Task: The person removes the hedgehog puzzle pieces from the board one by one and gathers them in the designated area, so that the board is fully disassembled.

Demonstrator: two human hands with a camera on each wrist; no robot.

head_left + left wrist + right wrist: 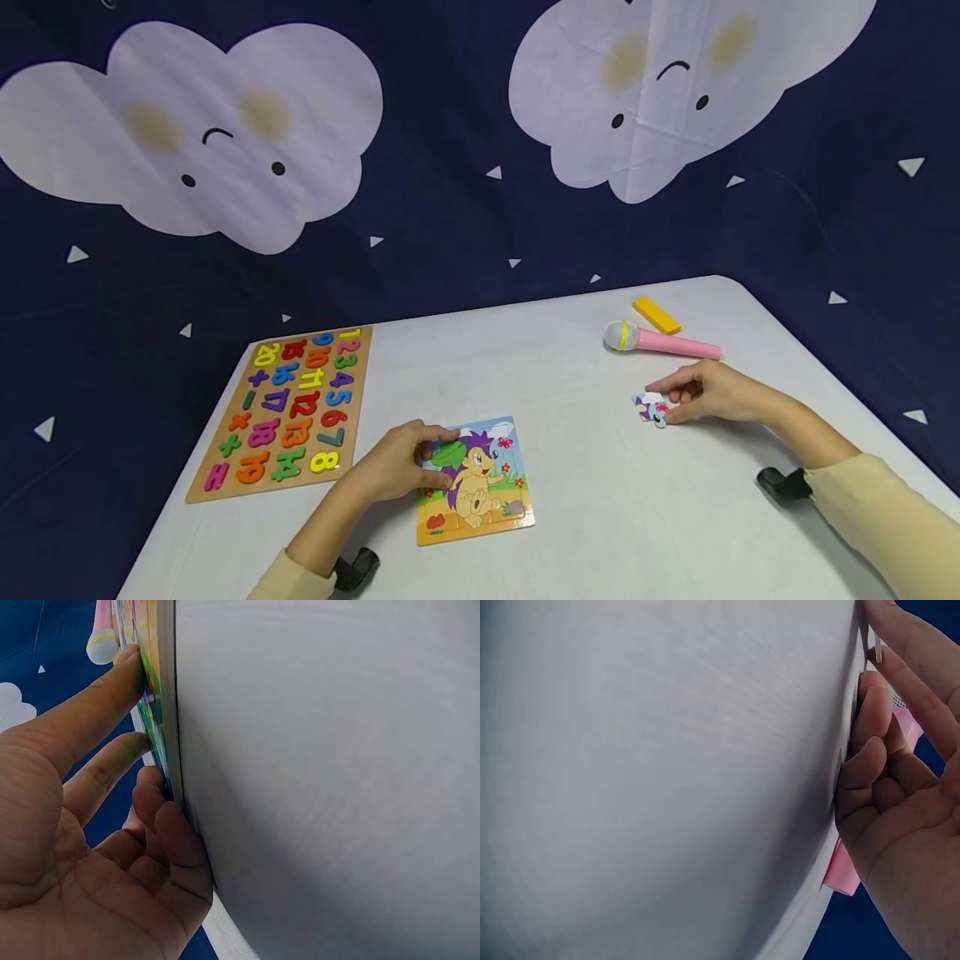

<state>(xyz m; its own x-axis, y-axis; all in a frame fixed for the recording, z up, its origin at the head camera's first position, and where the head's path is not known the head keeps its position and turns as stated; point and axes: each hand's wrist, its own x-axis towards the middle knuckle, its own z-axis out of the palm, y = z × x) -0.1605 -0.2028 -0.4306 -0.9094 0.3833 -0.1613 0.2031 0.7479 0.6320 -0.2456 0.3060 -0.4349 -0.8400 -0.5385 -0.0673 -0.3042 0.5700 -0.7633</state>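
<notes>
A square hedgehog puzzle board (483, 500) lies on the table in the head view. My left hand (393, 462) is at its left side, with thumb and index finger touching the picture. In the left wrist view, the other fingers (180, 836) curl by the board's edge at the tabletop. Farther right, my right hand (708, 392) pinches a light blue puzzle piece (658, 413) bearing a pink flower and an eye. A thin edge of a piece (878, 649) shows by the fingertips in the right wrist view; the rest is hidden.
A wooden number board (352, 433) with coloured digits and signs lies left of the puzzle. Behind my right hand are a pink toy microphone (675, 344) and a yellow block (657, 316). A dark blue cloth (442, 167) with clouds hangs behind the white table (480, 358).
</notes>
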